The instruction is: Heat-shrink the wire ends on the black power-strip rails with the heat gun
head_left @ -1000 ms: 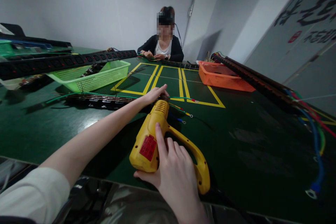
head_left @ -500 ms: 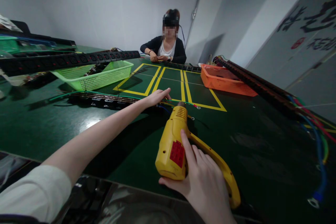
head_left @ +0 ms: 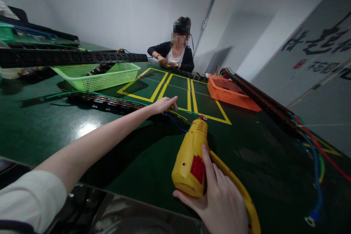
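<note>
While left hand (head_left: 163, 105) touches wires (head_left: 189, 112), half-curled right hand (head_left: 222, 193) holds heat gun (head_left: 189, 153)

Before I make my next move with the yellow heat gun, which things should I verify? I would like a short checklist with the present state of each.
1. Right hand holds the yellow heat gun: ok.
2. Left hand is beside the nozzle, not in front of it: ok, they look apart.
3. Blue wire shows its end: not ok, the heat gun hides it.
4. Nozzle is clear of the green wire's ring terminal: cannot tell, they overlap in this view.
5. Heat gun is switched off: cannot tell.
6. Co-worker's hands are away from the nozzle: ok, across the table.
</note>
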Action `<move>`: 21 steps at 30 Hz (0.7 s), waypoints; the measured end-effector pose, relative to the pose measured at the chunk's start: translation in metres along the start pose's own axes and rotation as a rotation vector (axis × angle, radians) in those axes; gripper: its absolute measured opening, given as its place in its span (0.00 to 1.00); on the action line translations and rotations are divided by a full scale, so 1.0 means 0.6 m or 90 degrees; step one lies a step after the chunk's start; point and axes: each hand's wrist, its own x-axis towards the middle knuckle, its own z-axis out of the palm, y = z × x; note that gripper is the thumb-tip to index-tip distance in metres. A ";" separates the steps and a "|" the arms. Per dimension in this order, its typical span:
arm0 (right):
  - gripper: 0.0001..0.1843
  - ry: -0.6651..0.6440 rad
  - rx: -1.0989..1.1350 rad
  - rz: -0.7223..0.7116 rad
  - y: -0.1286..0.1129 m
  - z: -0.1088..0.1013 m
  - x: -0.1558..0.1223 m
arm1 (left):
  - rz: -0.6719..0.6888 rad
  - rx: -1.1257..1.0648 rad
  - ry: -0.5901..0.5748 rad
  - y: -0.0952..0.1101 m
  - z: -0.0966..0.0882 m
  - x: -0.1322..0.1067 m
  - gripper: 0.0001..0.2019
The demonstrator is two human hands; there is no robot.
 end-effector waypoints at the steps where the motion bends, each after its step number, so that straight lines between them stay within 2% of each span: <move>1: 0.61 -0.002 -0.005 0.000 0.000 0.000 0.000 | -0.003 -0.012 -0.001 0.000 0.000 0.000 0.33; 4: 0.59 0.006 -0.018 -0.009 0.000 0.002 0.001 | -0.009 -0.068 -0.003 -0.001 0.002 0.004 0.32; 9: 0.60 0.069 -0.013 -0.041 -0.011 0.012 0.003 | -0.047 -0.126 -0.025 0.002 0.002 0.005 0.33; 14: 0.59 0.037 0.024 -0.022 -0.041 0.015 0.009 | -0.061 -0.084 -0.027 0.003 0.001 0.006 0.33; 21: 0.69 0.036 0.052 -0.048 -0.088 0.015 0.036 | -0.052 0.013 -0.010 -0.007 0.004 0.011 0.35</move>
